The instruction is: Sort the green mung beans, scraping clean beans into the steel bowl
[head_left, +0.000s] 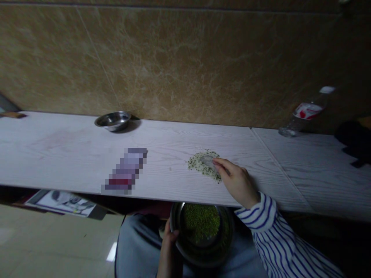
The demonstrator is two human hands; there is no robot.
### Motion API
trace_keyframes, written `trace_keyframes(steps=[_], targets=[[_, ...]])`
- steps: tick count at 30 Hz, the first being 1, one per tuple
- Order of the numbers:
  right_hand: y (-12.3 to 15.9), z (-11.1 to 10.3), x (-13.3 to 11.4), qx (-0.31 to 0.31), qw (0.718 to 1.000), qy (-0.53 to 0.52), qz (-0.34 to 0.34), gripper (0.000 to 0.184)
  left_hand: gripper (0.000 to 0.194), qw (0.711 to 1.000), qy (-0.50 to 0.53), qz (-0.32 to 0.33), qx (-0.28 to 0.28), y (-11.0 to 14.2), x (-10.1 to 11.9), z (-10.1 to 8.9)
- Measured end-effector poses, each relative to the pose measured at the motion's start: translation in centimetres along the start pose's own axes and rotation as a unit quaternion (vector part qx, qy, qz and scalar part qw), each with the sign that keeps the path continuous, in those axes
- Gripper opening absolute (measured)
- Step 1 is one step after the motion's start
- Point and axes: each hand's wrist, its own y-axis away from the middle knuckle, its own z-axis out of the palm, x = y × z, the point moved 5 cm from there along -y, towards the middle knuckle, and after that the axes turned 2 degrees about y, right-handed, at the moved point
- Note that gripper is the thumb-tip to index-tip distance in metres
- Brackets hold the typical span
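My left hand (169, 245) is closed on the rim of a metal bowl (181, 249), thumb over the edge. The bowl rests at my lap just below the table's front edge. Small green beans, which look like mung beans (202, 222), cover much of its bottom. On the table, my right hand (236, 179) has its thumb and fingers pinched together at the right side of a spread of white grains mixed with green beans (199, 166). A greyish, see-through patch (207, 160) shows at its fingertips; what the pinch holds is too unclear to name.
A shallow steel bowl (113, 122) stands near the wall at the back left of the white table (162, 143). A blurred-out flat oblong (126, 172) lies left of the grains. At the back right is a clear bottle (307, 111) with a white cap, beside dark items (352, 139).
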Motion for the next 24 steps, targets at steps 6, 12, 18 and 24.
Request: trace_keyframes(steps=[6, 12, 18, 24], targets=[[1.0, -0.1, -1.1, -0.016, 1.0, -0.025, -0.002, 0.026, 0.054, 1.0, 0.0, 0.0, 0.013, 0.3, 0.3, 0.1], [1.7, -1.1, -1.1, -0.007, 0.999, -0.031, -0.012, 0.027, 0.05, 1.0, 0.015, -0.011, 0.007, 0.4, 0.4, 0.1], [1.9, -1.2, -0.4, 0.006, 1.0, 0.013, -0.019, 0.027, 0.048, 0.998, 0.052, -0.038, -0.002, 0.2, 0.1, -0.1], [2.8, -0.9, -1.2, -0.012, 0.999, -0.002, -0.033, 0.027, 0.053, 0.999, 0.037, -0.019, 0.0, 0.4, 0.2, -0.2]])
